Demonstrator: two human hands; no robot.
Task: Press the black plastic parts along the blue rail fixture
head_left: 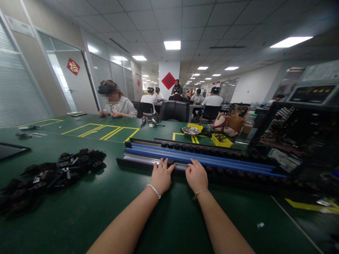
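Observation:
Long channel-shaped rails lie side by side across the table before me. One is a silver-lined rail (pixel 141 157) with dark edges, another a bright blue rail (pixel 225 157) just behind it. My left hand (pixel 161 178) rests on the silver-lined rail with its fingers spread. A small black part (pixel 171 162) sits in that rail, right by the left thumb. My right hand (pixel 197 178) lies on the same rail further right, fingers bent forward over it and not wrapped round anything visible. Several black parts line the channels to the right, too dark to make out.
A heap of black parts (pixel 66 169) covers the green table (pixel 111 211) at left. Beyond the rails stand a metal bowl (pixel 190 131) and a yellow tray (pixel 221 141). At right is a dark open-fronted rack (pixel 293 130). A person (pixel 116 102) sits across the table.

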